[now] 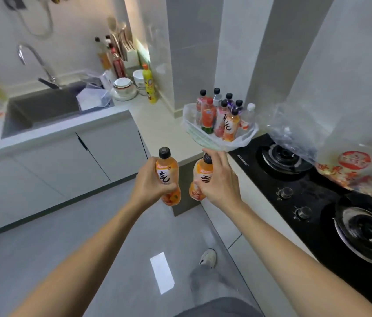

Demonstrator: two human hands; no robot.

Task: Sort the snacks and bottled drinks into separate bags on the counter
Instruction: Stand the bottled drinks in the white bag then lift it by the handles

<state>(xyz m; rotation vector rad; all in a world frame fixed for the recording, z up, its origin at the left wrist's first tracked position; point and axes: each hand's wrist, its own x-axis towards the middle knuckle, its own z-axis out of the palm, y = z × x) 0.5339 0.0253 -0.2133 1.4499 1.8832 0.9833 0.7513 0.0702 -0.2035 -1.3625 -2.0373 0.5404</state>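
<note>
Two orange plastic drink bottles with black caps are up in my grip, one per hand, out over the grey floor just short of the counter edge. From the head view: my left hand (pixel 152 179) has its fingers curled round the body of the left orange bottle (pixel 166 172), which stands upright. My right hand (pixel 217 179) wraps the right orange bottle (pixel 202 177) near the shoulder, fingers over the neck, and this one leans, cap tipped toward the counter.

Ahead on the pale counter (pixel 157 120) sits the white plastic bag (pixel 237 143), mouth open, already holding a cluster of upright bottles (pixel 221 113) in red, orange and clear. That looks like the drinks bag, so both of mine belong there. To the right, partly over the black glass gas hob (pixel 306 191), a clear plastic bag (pixel 299 138) is bunched beside a red-and-orange snack pack (pixel 351 170).

Risks, as I judge them: the bag is crowded and its near rim sags just past my right fingertips, so pushing a bottle in low could catch the plastic and drag the whole bag toward the edge. Dropping one among the standing bottles could topple them like skittles. Two bottles going in at once may knock each other. My right grip is high on a tilted bottle, so it could swing or slip.
</note>
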